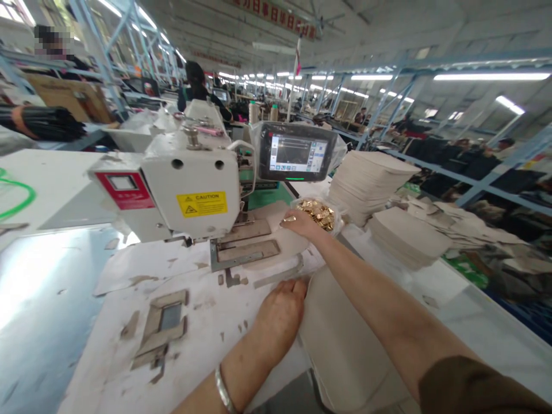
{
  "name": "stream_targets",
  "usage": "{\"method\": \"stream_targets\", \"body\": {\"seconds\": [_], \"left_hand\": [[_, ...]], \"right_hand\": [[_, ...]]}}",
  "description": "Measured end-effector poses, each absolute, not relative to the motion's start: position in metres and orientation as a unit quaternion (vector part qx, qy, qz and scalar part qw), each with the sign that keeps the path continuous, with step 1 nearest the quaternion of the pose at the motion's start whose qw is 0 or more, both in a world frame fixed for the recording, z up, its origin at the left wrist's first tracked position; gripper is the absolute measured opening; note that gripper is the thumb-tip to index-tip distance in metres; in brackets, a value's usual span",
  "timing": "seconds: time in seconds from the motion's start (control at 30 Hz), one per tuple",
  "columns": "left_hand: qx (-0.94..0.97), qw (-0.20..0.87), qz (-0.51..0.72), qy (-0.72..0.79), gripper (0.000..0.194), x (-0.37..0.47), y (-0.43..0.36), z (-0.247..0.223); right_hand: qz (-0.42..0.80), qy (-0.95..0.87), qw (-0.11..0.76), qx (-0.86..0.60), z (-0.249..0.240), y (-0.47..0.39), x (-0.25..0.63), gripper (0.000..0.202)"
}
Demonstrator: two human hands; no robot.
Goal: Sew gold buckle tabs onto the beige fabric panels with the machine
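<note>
My right hand [301, 223] is closed with a small gold metal piece [288, 219] at its fingertips, over a beige panel [278, 253] beside the sewing machine's clamp frame [248, 251]. Right behind that hand stands a clear container of gold metal pieces [321, 214]. My left hand [282, 313] lies low on the white work surface, its fingers curled against the edge of stacked beige panels [340, 339]. Its fingertips are partly hidden, so what they grip cannot be made out. The sewing machine head [190, 195] is to the left of the clamp.
A lit control screen [295, 152] stands behind the clamp. Tall stacks of beige panels [366, 181] rise at the right, near loose beige pieces [457, 224]. A metal frame plate [166, 325] lies front left. Another person [198, 86] sits beyond the machine.
</note>
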State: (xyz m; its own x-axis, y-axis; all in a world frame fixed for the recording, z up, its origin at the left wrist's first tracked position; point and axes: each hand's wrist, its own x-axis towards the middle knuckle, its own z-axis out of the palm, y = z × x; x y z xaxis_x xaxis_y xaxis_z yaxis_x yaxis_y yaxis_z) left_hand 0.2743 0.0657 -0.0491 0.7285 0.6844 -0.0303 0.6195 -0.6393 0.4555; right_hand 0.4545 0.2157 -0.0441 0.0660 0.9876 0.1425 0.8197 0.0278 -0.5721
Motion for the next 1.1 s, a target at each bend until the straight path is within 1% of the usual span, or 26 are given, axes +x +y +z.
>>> {"method": "stream_targets", "body": {"seconds": [0.07,0.2,0.33,0.43,0.63,0.77,0.87,0.93,1.03,1.07,1.1], "left_hand": [[0.905,0.218,0.072,0.358,0.032,0.274,0.066,-0.052],[0.906,0.217,0.069,0.358,0.029,0.274,0.068,-0.055],[0.901,0.22,0.068,0.367,0.025,0.273,0.07,-0.055],[0.898,0.229,0.066,0.369,0.024,0.273,0.07,-0.053],[0.887,0.242,0.03,0.393,0.023,0.275,0.07,-0.047],[0.884,0.251,0.024,0.394,0.021,0.275,0.07,-0.046],[0.885,0.254,0.036,0.388,0.019,0.275,0.07,-0.046],[0.886,0.249,0.029,0.391,0.019,0.274,0.07,-0.046],[0.893,0.242,0.027,0.379,0.019,0.273,0.073,-0.049],[0.895,0.241,0.035,0.373,0.02,0.272,0.074,-0.051],[0.897,0.241,0.048,0.366,0.02,0.272,0.075,-0.054]], "right_hand": [[0.202,-0.652,0.286,-0.672,-0.043,0.214,0.467,0.014],[0.316,-0.611,0.352,-0.635,-0.043,0.209,0.483,0.019],[0.327,-0.59,0.387,-0.629,-0.038,0.202,0.496,0.02],[0.345,-0.575,0.405,-0.622,-0.025,0.191,0.512,0.02],[0.379,-0.564,0.442,-0.586,0.001,0.164,0.537,0.026],[0.345,-0.572,0.448,-0.594,0.011,0.146,0.545,0.027],[0.296,-0.568,0.41,-0.65,0.03,0.108,0.575,0.027],[0.235,-0.558,0.343,-0.718,0.049,0.069,0.61,0.026],[0.046,-0.54,0.183,-0.82,0.074,0.003,0.665,0.024],[-0.027,-0.531,0.159,-0.832,0.078,-0.016,0.676,0.03],[-0.082,-0.528,0.151,-0.832,0.076,-0.032,0.681,0.041]]}}
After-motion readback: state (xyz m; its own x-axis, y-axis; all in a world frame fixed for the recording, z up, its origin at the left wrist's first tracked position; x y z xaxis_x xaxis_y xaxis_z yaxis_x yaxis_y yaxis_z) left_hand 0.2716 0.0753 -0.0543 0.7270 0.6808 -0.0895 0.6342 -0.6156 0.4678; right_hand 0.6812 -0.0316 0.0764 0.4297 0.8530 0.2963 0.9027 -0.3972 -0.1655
